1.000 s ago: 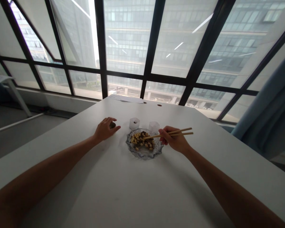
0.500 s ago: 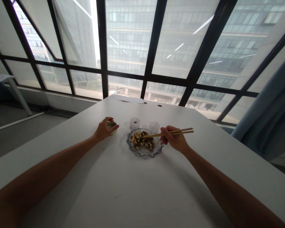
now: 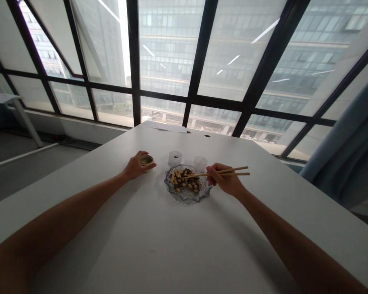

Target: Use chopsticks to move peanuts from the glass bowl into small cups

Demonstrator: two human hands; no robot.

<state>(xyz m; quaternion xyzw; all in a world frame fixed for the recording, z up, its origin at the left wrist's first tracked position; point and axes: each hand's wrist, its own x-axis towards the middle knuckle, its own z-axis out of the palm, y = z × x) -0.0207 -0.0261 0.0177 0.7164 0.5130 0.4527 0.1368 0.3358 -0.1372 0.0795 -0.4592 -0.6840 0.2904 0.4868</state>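
Showing more inside (than earlier), cup in left hand

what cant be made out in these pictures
Head view, all of these:
Left side of the cup: covered by the left hand.
Middle of the chopsticks: partly behind the right hand.
Whether they pinch any nuts: tips too small.
Print on the paper, if any: too small.
Curtain: cut off by the right edge.
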